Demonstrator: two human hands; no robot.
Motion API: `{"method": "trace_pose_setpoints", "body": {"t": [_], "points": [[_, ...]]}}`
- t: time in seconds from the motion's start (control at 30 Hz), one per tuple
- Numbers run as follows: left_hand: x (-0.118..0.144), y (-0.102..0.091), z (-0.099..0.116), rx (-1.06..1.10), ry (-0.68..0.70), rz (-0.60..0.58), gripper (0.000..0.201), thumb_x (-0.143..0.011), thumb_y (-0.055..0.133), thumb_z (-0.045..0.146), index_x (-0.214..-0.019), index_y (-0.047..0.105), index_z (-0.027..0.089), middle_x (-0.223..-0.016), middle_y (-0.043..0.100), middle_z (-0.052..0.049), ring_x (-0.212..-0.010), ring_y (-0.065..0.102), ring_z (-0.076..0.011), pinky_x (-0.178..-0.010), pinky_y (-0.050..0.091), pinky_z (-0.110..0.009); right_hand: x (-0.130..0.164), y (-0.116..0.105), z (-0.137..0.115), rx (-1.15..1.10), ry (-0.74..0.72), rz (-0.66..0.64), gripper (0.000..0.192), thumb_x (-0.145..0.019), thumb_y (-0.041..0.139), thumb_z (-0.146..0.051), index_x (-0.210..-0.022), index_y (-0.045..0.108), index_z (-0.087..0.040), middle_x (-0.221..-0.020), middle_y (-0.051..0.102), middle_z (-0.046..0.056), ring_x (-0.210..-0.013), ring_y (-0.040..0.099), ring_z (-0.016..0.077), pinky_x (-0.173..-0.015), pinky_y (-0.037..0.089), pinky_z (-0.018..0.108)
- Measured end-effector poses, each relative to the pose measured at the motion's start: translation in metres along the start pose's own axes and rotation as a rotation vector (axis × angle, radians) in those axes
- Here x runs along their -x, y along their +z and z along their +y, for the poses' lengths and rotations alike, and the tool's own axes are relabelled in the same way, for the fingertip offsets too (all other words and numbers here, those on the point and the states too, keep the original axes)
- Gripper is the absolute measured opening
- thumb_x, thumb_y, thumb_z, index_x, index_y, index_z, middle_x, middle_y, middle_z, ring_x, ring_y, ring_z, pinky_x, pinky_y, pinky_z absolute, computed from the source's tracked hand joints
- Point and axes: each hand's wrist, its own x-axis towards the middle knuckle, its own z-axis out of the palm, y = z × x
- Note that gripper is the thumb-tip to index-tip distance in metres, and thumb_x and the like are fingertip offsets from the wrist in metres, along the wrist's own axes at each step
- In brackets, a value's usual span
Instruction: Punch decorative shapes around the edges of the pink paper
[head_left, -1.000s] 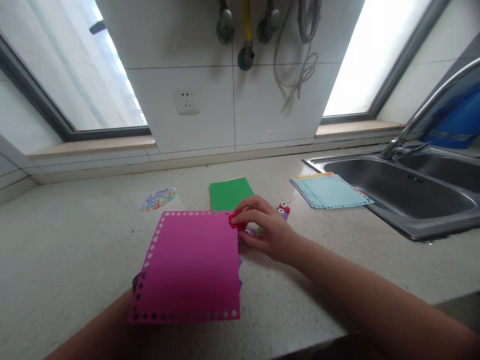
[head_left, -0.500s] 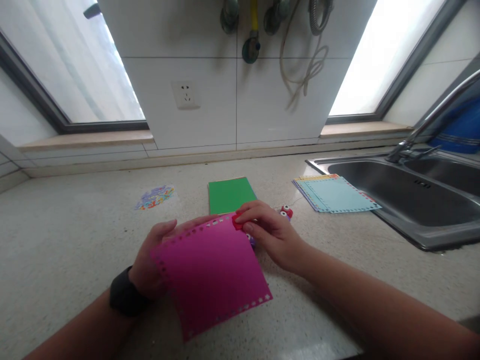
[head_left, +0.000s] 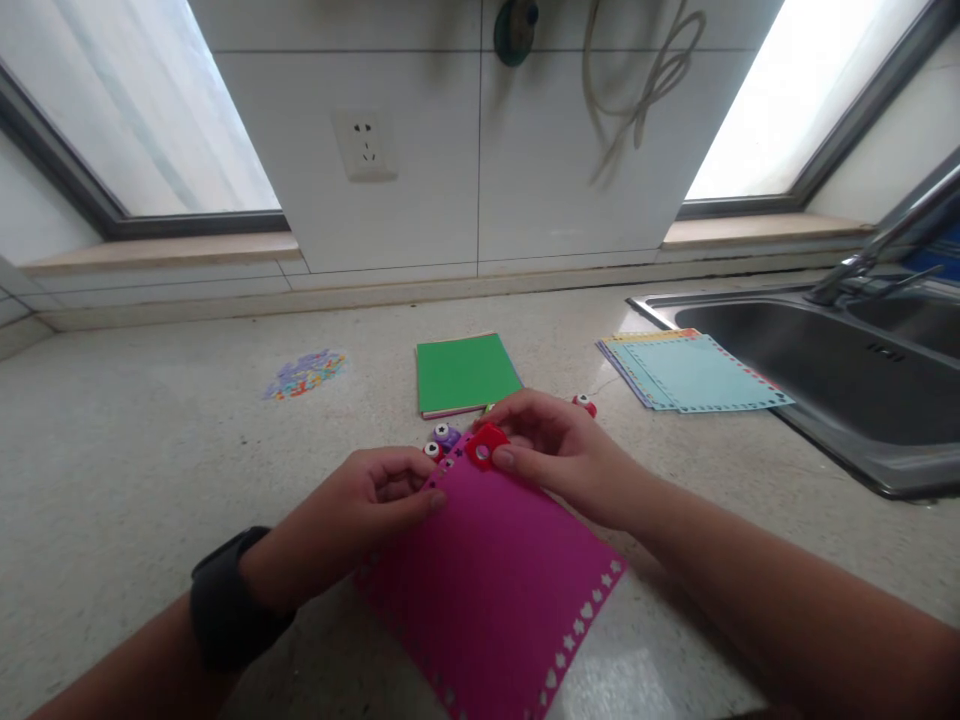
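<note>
The pink sheet (head_left: pixel 495 580) lies on the counter (head_left: pixel 150 480), turned so one corner points away. The left hand (head_left: pixel 360 510) pinches its far left edge with closed fingers. The right hand (head_left: pixel 559 455) holds a small red punch (head_left: pixel 486 446) tight on the far corner of the sheet. A purple punch (head_left: pixel 448 435) sits just behind. A green pad (head_left: pixel 465 372) and a stack of blue sheets (head_left: pixel 694 372) lie farther back, near the sink (head_left: pixel 825 370).

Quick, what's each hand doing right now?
Left hand: closed, pinching the edge of the pink sheet.
Right hand: closed, holding a small red punch at the sheet's corner.
</note>
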Motion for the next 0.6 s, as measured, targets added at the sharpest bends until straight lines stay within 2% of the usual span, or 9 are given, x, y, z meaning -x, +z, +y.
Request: {"method": "trace_pose_setpoints", "body": {"t": [0.2, 0.4, 0.6], "points": [[0.004, 0.016, -0.004, -0.016, 0.041, 0.053, 0.022, -0.081, 0.077, 0.038, -0.096, 0.072, 0.022, -0.087, 0.075, -0.002, -0.077, 0.066, -0.0141, -0.065, 0.049, -0.021, 0.001, 0.000, -0.005, 0.056, -0.003, -0.030, 0.024, -0.084, 0.077, -0.023, -0.106, 0.068, -0.018, -0.100, 0.074, 0.005, -0.089, 0.070, 0.0132, -0.083, 0.057, 0.027], [0.007, 0.024, -0.009, 0.013, 0.054, 0.117, 0.035, -0.082, 0.077, 0.039, -0.112, 0.070, 0.023, -0.097, 0.077, -0.004, -0.086, 0.069, -0.0166, -0.071, 0.051, -0.023, 0.000, 0.004, -0.003, 0.055, -0.008, -0.081, 0.022, -0.085, 0.077, -0.022, -0.105, 0.068, -0.017, -0.093, 0.074, 0.003, -0.084, 0.071, 0.0122, -0.079, 0.057, 0.025], [0.008, 0.027, -0.008, 0.042, 0.087, 0.152, 0.032, -0.080, 0.080, 0.037, -0.107, 0.072, 0.022, -0.101, 0.078, -0.003, -0.089, 0.070, -0.0152, -0.075, 0.052, -0.021, 0.001, 0.007, 0.000, 0.026, 0.007, -0.093, 0.022, -0.086, 0.076, -0.021, -0.105, 0.067, -0.017, -0.096, 0.074, 0.004, -0.087, 0.071, 0.0115, -0.077, 0.056, 0.022]]}}
